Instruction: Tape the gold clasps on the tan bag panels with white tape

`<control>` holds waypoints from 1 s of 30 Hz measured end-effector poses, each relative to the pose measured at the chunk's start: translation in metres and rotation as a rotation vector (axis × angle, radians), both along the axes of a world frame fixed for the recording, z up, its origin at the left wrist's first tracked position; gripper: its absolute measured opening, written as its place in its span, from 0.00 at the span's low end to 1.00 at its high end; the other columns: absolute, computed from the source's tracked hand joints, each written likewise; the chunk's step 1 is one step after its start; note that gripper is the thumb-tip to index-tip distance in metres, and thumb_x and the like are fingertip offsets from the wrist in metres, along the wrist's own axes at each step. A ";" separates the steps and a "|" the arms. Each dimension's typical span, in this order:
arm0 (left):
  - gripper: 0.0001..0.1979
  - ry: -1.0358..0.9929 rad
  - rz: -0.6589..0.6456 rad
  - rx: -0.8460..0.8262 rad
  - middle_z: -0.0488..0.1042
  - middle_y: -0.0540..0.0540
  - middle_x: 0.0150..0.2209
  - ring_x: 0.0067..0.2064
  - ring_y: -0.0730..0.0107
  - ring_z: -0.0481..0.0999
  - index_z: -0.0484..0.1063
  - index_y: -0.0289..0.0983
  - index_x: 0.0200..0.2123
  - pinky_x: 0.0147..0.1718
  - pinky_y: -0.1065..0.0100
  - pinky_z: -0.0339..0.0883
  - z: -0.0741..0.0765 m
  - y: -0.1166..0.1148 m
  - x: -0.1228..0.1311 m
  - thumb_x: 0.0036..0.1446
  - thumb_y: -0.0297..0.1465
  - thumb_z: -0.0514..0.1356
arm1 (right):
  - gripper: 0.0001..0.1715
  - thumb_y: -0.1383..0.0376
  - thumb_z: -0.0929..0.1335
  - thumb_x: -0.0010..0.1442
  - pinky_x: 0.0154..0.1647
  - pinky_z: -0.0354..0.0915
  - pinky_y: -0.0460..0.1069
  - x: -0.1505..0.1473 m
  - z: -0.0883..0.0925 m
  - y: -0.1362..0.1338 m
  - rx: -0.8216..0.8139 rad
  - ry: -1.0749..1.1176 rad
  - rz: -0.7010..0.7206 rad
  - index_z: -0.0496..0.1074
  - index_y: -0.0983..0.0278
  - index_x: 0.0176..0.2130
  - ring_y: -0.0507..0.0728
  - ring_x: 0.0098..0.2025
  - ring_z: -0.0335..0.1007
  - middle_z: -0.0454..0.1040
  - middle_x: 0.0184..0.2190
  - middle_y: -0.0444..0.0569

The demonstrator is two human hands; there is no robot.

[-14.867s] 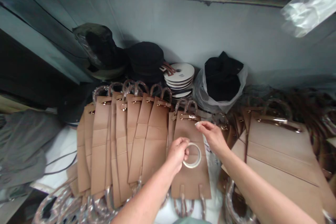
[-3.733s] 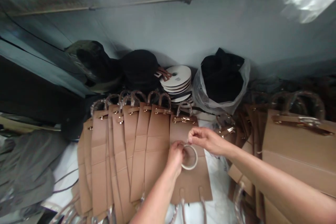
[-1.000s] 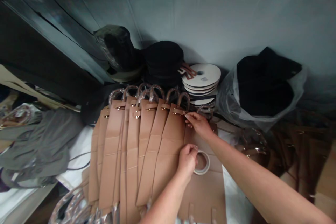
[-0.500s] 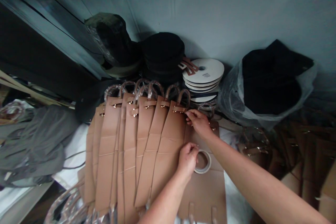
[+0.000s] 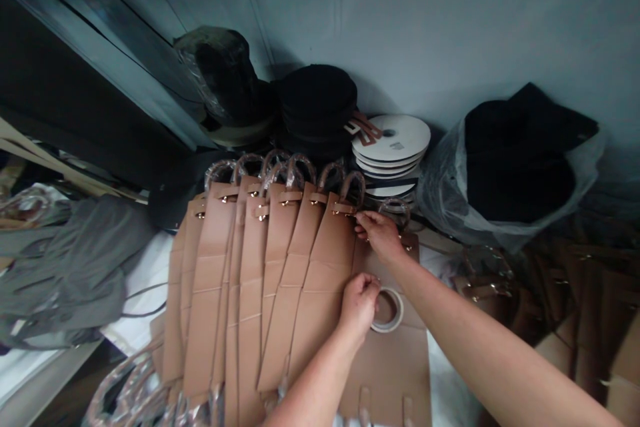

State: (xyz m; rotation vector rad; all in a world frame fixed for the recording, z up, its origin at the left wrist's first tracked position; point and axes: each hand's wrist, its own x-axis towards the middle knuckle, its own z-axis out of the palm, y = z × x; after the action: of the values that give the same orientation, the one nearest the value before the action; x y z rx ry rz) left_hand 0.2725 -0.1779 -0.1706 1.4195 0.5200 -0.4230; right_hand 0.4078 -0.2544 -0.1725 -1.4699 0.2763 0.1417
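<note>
your left grip (image 5: 361,303) pinches the pale tape roll (image 5: 399,313) right of the frame's centre, its left rim hidden by your fingers; your right grip (image 5: 381,233) is pressed together beside a gold clasp (image 5: 337,213), anything between too small to tell. the roll, a thin ring, faces you, over a smooth brown panel (image 5: 387,370) running lengthwise up the frame.

Bags (image 5: 327,260) plain tan; handles (image 5: 353,175) darker brown, clasps (image 5: 336,213) gold. Tape roll (image 5: 399,315) off-white. Reels (image 5: 409,137) white, straps (image 5: 370,134) reddish brown. Bagged cloth (image 5: 520,167) solid black; rumpled heap (image 5: 75,273) grey. Wall (image 5: 425,27) blue-grey.
</note>
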 end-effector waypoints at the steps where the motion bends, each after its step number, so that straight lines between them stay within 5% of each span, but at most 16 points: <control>1: 0.07 0.000 -0.002 -0.001 0.63 0.57 0.17 0.18 0.77 0.58 0.69 0.38 0.29 0.21 0.72 0.50 0.000 0.000 0.000 0.55 0.35 0.59 | 0.21 0.49 0.72 0.55 0.26 0.69 0.46 -0.001 -0.001 -0.001 0.027 0.002 -0.004 0.77 0.63 0.38 0.54 0.31 0.74 0.78 0.34 0.49; 6: 0.06 -0.005 -0.010 -0.002 0.62 0.57 0.17 0.18 0.77 0.57 0.69 0.38 0.29 0.20 0.72 0.50 0.002 0.000 0.000 0.55 0.34 0.58 | 0.22 0.48 0.72 0.55 0.28 0.70 0.46 -0.006 0.000 -0.002 0.099 -0.028 -0.022 0.77 0.62 0.39 0.53 0.31 0.73 0.77 0.34 0.47; 16: 0.04 0.011 0.010 -0.018 0.63 0.56 0.16 0.18 0.76 0.58 0.71 0.38 0.29 0.21 0.72 0.50 -0.004 -0.001 0.000 0.52 0.32 0.59 | 0.23 0.48 0.72 0.55 0.26 0.68 0.47 -0.004 0.004 0.011 -0.136 -0.073 -0.093 0.80 0.64 0.38 0.54 0.27 0.73 0.80 0.31 0.49; 24: 0.06 0.027 0.024 -0.047 0.62 0.57 0.16 0.18 0.76 0.56 0.70 0.38 0.29 0.20 0.71 0.47 -0.004 -0.001 0.000 0.52 0.34 0.60 | 0.24 0.48 0.74 0.51 0.28 0.71 0.50 0.000 0.002 0.016 -0.115 -0.019 -0.141 0.79 0.64 0.39 0.57 0.28 0.76 0.81 0.31 0.50; 30: 0.06 -0.010 0.015 -0.009 0.63 0.56 0.17 0.18 0.75 0.59 0.71 0.38 0.29 0.21 0.71 0.49 -0.010 0.000 0.000 0.52 0.34 0.60 | 0.23 0.47 0.70 0.58 0.31 0.69 0.50 -0.004 0.006 0.013 -0.287 -0.117 -0.076 0.79 0.63 0.37 0.60 0.31 0.78 0.81 0.31 0.50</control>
State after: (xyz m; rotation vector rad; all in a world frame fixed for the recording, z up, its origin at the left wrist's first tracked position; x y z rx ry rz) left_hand 0.2721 -0.1782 -0.1809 1.4073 0.5199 -0.4055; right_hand 0.4039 -0.2416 -0.1669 -1.7425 0.2643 -0.0480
